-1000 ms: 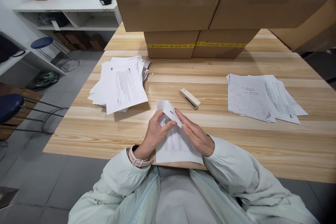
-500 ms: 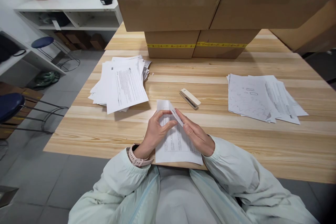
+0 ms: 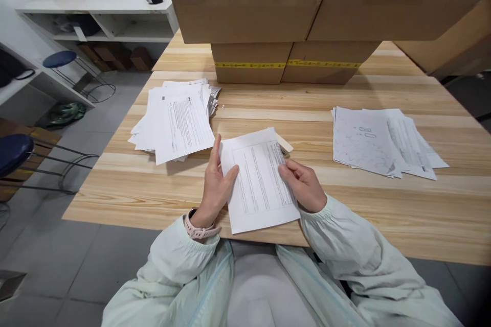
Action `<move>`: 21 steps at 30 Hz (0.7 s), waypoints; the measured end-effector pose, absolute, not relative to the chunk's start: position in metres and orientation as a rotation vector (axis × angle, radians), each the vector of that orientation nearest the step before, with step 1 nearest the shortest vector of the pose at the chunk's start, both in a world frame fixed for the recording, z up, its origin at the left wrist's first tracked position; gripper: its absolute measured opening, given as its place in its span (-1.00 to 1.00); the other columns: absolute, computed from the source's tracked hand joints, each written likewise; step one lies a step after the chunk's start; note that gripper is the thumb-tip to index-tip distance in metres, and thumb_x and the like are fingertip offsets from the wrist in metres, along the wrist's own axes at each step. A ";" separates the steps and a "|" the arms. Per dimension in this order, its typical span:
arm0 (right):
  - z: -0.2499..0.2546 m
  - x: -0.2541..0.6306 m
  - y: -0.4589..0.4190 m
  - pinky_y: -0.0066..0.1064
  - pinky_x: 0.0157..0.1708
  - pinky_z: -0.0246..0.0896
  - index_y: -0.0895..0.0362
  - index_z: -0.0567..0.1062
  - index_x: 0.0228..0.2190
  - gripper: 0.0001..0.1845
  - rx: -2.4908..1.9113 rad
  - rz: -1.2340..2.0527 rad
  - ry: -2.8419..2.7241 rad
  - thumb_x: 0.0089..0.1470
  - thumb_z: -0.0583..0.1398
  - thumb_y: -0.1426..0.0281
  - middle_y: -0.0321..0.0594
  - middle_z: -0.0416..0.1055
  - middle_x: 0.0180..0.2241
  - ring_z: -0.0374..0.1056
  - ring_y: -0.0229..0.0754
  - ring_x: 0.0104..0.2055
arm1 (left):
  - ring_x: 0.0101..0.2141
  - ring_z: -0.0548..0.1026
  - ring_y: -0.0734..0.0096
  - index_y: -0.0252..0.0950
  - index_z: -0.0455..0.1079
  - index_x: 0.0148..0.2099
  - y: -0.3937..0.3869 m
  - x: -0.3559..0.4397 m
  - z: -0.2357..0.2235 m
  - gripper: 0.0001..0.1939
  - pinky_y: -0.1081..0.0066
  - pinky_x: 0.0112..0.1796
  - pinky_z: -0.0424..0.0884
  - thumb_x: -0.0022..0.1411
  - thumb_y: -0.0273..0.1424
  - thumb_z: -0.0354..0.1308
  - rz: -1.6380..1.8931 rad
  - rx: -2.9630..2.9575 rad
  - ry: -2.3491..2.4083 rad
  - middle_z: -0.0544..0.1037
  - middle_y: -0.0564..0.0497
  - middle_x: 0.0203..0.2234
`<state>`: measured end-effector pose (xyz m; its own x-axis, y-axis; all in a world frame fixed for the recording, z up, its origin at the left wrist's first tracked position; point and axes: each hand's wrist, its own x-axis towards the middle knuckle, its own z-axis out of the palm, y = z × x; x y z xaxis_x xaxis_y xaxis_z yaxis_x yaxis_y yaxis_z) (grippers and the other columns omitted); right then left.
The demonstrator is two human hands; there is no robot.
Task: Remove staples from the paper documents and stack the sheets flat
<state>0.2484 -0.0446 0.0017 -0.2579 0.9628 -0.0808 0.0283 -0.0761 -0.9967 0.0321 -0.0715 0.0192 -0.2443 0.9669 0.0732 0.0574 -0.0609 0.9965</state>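
Note:
In front of me a printed paper sheet [image 3: 259,179] is held flat and slightly tilted, its text running sideways. Whether it is one sheet or more, I cannot tell. My left hand [image 3: 217,186] is at its left edge, thumb on the face and fingers stretched along and behind the edge. On the right edge, my right hand [image 3: 305,184] pinches the paper between thumb and curled fingers. A beige stapler [image 3: 284,144] lies just beyond, mostly covered by the paper.
A messy paper pile [image 3: 176,122] lies on the left of the wooden table [image 3: 146,194]. Another stack [image 3: 364,143] lies to the right. Large cardboard boxes [image 3: 249,5] stand across the back. Blue stools [image 3: 15,153] are on the floor at left.
The paper's folded-over top now lies flat and the sheet has risen over the stapler. My left hand has moved left to the edge, and my right hand has shifted right and gripped the other edge.

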 end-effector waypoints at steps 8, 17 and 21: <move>0.025 0.243 -0.042 -0.17 0.03 0.38 -0.01 0.48 0.06 -0.40 -1.046 1.566 -1.117 0.17 0.10 -0.10 -0.20 0.49 0.08 0.40 -0.01 0.12 | -0.32 0.60 0.35 -0.29 0.50 0.05 -0.076 0.037 0.017 -0.54 0.35 -0.27 0.55 0.05 -0.39 0.35 1.175 0.878 1.260 0.64 -0.09 -0.21; 0.014 0.244 -0.046 -0.10 -0.23 0.55 0.11 0.45 0.11 -0.29 -1.097 1.668 -1.390 0.06 0.25 -0.06 -0.05 0.54 -0.10 0.52 0.00 -0.18 | -0.17 0.59 0.29 -0.28 0.48 0.02 -0.073 0.034 0.014 -0.58 0.28 -0.12 0.51 0.08 -0.34 0.34 1.425 0.943 1.366 0.60 -0.13 -0.04; 0.011 0.249 -0.044 -0.25 -0.69 0.44 0.23 0.50 0.01 -0.26 -1.202 1.677 -1.329 0.02 0.25 -0.10 -0.12 0.51 -0.41 0.41 -0.14 -0.54 | 0.10 0.47 0.14 -0.23 0.38 0.18 -0.077 0.037 0.016 -0.34 0.16 0.09 0.41 0.01 -0.35 0.41 1.270 1.124 1.216 0.49 -0.14 0.14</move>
<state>0.2489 -0.0441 0.0112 -0.3478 0.9037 -0.2498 0.0361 -0.2533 -0.9667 0.0373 -0.0768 0.0163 -0.0602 0.9980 -0.0176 -0.0608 0.0139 0.9981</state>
